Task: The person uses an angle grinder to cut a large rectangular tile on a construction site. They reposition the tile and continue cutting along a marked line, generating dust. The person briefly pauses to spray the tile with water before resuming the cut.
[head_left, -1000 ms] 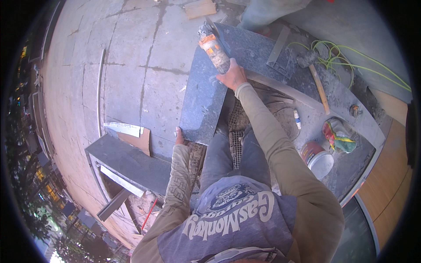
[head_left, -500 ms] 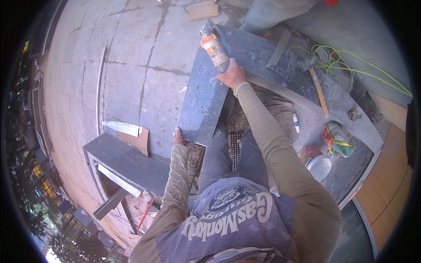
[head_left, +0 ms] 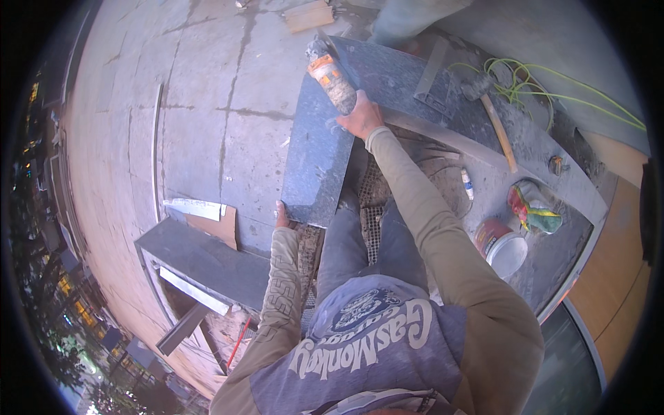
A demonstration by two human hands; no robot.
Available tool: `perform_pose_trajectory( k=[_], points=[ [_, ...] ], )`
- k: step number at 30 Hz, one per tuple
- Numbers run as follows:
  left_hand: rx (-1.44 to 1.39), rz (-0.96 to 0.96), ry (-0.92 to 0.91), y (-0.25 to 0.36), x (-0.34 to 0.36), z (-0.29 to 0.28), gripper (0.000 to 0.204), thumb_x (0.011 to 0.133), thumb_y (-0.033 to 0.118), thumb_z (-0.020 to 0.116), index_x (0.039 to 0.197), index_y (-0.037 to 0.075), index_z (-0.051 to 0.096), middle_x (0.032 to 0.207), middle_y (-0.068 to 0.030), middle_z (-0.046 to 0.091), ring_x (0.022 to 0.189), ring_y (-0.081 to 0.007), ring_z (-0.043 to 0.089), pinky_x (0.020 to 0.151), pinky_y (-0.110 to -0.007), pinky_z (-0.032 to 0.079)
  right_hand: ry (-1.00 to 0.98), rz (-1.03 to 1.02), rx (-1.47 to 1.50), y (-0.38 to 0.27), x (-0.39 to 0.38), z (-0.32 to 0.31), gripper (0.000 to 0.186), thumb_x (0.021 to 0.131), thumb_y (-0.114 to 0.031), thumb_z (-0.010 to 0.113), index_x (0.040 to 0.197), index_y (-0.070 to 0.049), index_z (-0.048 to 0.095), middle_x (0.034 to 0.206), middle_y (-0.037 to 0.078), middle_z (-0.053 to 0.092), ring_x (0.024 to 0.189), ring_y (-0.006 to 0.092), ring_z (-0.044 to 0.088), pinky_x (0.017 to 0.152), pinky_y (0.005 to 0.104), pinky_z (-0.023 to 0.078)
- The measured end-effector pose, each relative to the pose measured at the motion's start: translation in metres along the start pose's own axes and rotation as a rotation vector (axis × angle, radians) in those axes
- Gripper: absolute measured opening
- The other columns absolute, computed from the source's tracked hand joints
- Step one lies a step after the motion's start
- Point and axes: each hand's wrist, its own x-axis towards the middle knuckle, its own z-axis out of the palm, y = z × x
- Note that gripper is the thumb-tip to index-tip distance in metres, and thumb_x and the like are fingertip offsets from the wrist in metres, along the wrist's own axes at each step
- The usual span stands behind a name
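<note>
My right hand (head_left: 361,115) grips a dust-caked, orange-banded power tool, apparently an angle grinder (head_left: 332,84), whose head lies at the far edge of a dark speckled stone slab (head_left: 310,173). The slab's near end is by my legs, and my left hand (head_left: 280,213) holds its left corner with thumb upward. A second long dark slab (head_left: 387,76) runs off to the right, with a metal square (head_left: 432,79) on it and a wooden-handled mallet (head_left: 499,131) at its side.
A co-worker's leg (head_left: 404,17) is at the top. Right are a green cable (head_left: 519,90), bucket (head_left: 506,254), colourful bag (head_left: 539,211) and white tube (head_left: 467,185). Left are a dark bench-like piece (head_left: 197,256), cardboard (head_left: 221,232) and a long strip (head_left: 157,149).
The grinder and my right hand have shifted very slightly left. My left hand stays on the slab corner. Otherwise only small shifts of the view show.
</note>
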Motion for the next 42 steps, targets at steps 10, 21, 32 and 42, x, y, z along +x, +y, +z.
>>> perform_pose_trajectory(
  k=[10,21,32,42],
  points=[
    [0.037,-0.014,0.01,-0.001,0.002,0.0,0.099,0.083,0.09,0.054,0.153,0.02,0.048,0.148,-0.0103,0.055,0.133,-0.0329,0.053,0.103,-0.051,0.046,0.01,0.01,0.017,-0.001,-0.015,-0.003,0.078,0.074,-0.034,0.084,0.135,0.003,0.052,0.118,0.03,0.07,0.114,0.0454,0.067,0.1,0.0475,0.054],
    [0.044,0.014,-0.023,-0.003,0.003,0.004,0.098,0.086,0.087,0.053,0.154,0.017,0.046,0.149,-0.0089,0.055,0.131,-0.0334,0.055,0.103,-0.054,0.045,-0.009,0.032,-0.036,-0.002,-0.005,-0.002,0.071,0.075,-0.033,0.082,0.13,-0.001,0.052,0.12,0.029,0.069,0.116,0.0444,0.066,0.101,0.0476,0.053],
    [0.022,-0.012,-0.039,-0.004,0.018,-0.009,0.091,0.086,0.087,0.054,0.145,0.018,0.055,0.141,-0.0079,0.061,0.125,-0.0323,0.058,0.097,-0.053,0.047,0.014,-0.006,-0.007,0.0,-0.003,0.003,0.071,0.074,-0.035,0.085,0.127,0.0,0.053,0.118,0.03,0.07,0.115,0.0462,0.066,0.099,0.0494,0.053],
    [0.034,0.036,-0.08,-0.006,0.014,-0.006,0.094,0.086,0.089,0.05,0.147,0.019,0.053,0.143,-0.0065,0.06,0.126,-0.031,0.057,0.099,-0.053,0.048,0.03,0.006,0.022,0.0,-0.023,-0.005,0.066,0.072,-0.029,0.083,0.122,0.003,0.054,0.116,0.033,0.069,0.115,0.0464,0.067,0.096,0.0483,0.054]
  ],
)
